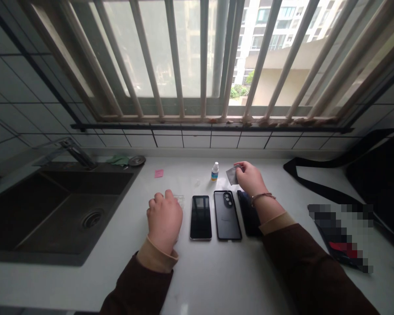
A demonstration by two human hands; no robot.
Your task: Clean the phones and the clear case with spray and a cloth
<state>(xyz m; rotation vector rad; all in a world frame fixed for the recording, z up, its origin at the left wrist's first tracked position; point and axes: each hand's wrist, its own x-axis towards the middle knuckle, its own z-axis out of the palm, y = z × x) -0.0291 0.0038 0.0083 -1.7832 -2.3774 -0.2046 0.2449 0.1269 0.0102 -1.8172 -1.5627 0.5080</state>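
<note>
My left hand (164, 218) rests on the white countertop (216, 271), its fingers curled over a clear flat piece (180, 200) beside a black phone (201, 217) lying face up. To the right of that phone lies a black phone case (227, 214) with its camera cutout showing. My right hand (249, 178) is raised behind the case and pinches a small grey packet (231, 174). A dark flat object (248, 212) lies partly hidden under my right wrist. A small dropper bottle (214, 171) stands just left of the packet.
A dark sink (62, 210) with a tap (75, 152) fills the left side. A pink sticky note (159, 173) lies near the back wall. A black bag with a strap (374, 175) sits at the right. A barred window runs along the back.
</note>
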